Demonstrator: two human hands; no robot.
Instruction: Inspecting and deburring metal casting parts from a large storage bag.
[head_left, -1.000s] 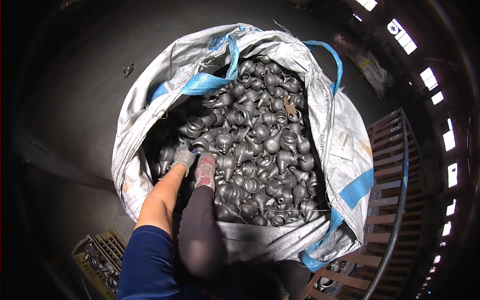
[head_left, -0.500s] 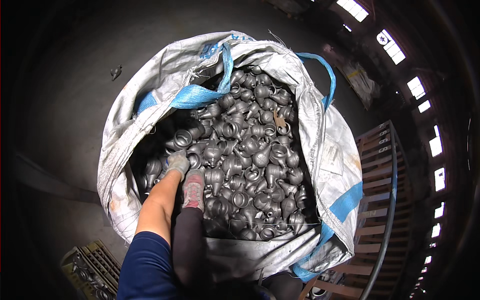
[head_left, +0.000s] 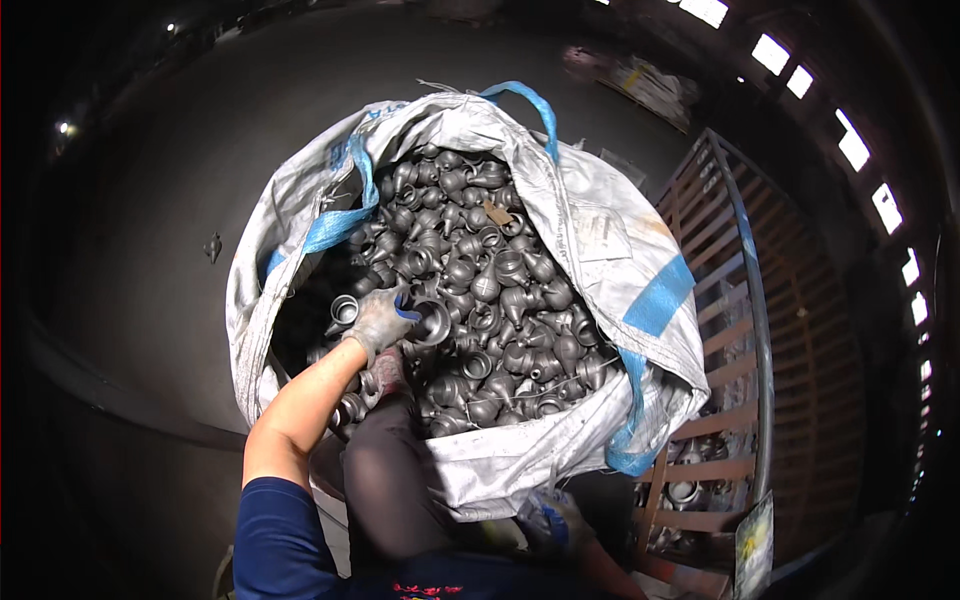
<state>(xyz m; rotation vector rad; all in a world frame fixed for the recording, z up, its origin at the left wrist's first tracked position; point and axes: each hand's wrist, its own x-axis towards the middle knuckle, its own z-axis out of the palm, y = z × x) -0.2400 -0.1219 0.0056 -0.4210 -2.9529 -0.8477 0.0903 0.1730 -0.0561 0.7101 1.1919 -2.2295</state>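
Observation:
My left hand [head_left: 383, 318], in a grey glove with a blue palm, grips a dark grey metal casting [head_left: 433, 322] by its wide round opening. Under it spreads a heap of similar bulb-shaped castings [head_left: 485, 285] with narrow necks, inside a big white woven bulk bag [head_left: 590, 200]. My right hand [head_left: 555, 520], also gloved, is low by the bag's near rim; shadow hides its fingers, and I cannot tell what it holds. Close below my left hand, a reddish shoe [head_left: 393, 368] on my black-trousered leg [head_left: 395, 480] stands among the castings.
Blue straps [head_left: 335, 228] loop over the bag's rim. A scrap of brown cardboard [head_left: 497, 213] lies on the heap. To the right stands a slatted metal crate [head_left: 720, 400] with more castings in its lower part. One loose casting [head_left: 212, 248] rests on the floor at left.
My left hand has lifted from the heap and swung right, now with a casting in it. My right hand has come into view near the front rim. The view has shifted.

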